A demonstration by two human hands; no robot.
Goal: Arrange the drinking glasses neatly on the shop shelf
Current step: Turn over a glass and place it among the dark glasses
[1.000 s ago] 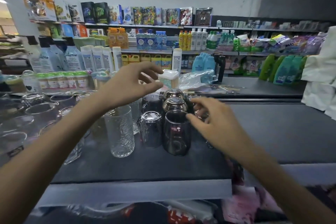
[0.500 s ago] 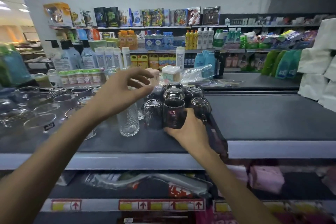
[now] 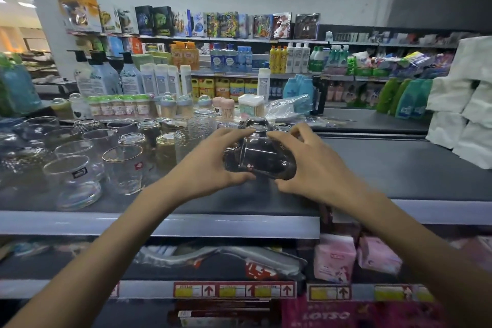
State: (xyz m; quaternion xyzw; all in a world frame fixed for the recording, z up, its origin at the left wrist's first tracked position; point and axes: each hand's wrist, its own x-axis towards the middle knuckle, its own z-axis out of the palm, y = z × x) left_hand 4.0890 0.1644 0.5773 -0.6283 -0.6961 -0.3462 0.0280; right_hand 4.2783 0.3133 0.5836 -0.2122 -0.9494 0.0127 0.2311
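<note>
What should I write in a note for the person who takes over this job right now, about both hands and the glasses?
Left hand: grips the left side of the dark glasses.
Right hand: grips their right side.
Those glasses sit near the front of the grey shelf; more dark ones stand behind.
Clear glasses stand in loose rows to the left, some upright, some upside down.
Done: most glasses are on the shelf.
Left: place the held group, then straighten the rows.

Drinking glasses (image 3: 80, 184) stand on the shelf (image 3: 159, 224) at left. A glass (image 3: 259, 158) lies between left hand (image 3: 210, 165) and right hand (image 3: 316, 165). Jars (image 3: 119, 106) stand behind.
</note>
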